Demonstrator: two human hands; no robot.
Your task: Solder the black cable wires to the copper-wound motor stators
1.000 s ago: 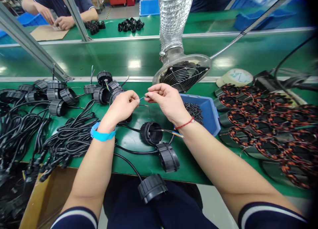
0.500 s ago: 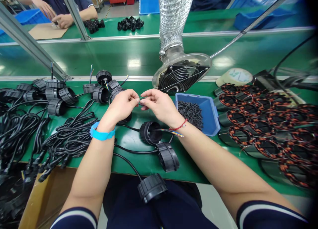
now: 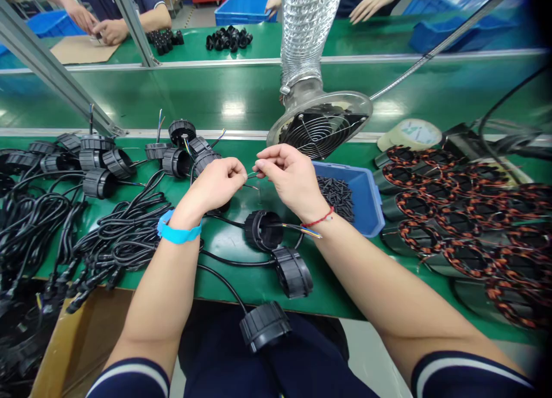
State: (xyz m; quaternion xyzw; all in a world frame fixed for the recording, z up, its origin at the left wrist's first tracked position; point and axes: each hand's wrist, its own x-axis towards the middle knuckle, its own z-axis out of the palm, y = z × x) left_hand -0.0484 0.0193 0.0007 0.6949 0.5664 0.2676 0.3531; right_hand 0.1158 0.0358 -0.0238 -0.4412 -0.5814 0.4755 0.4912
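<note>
Thin wires (image 3: 252,186) show between my two hands above the green bench. My left hand (image 3: 219,182), with a blue band on its wrist, is closed in a pinch on the wires. Facing it, my right hand (image 3: 291,176) pinches a thin wire end with thumb and forefinger. A black round cap (image 3: 215,159) on a cable lies partly behind my left hand. Nearer me are another black cap with coloured wires (image 3: 264,230), a ribbed cap (image 3: 293,271) and one hanging at the bench edge (image 3: 265,326). Beside my right hand sits a blue bin (image 3: 366,205) of small black pieces.
A fume hood fan (image 3: 319,127) hangs just beyond my right hand. Copper-wound stators (image 3: 457,219) fill the right side. Coiled black cables (image 3: 125,231) and caps cover the left. Across the bench, people's hands (image 3: 110,31) work near cardboard.
My right hand has moved slightly right and up, and the gap between my hands is wider, showing more wire. Across the bench, another person's hands have appeared near a blue bin.
</note>
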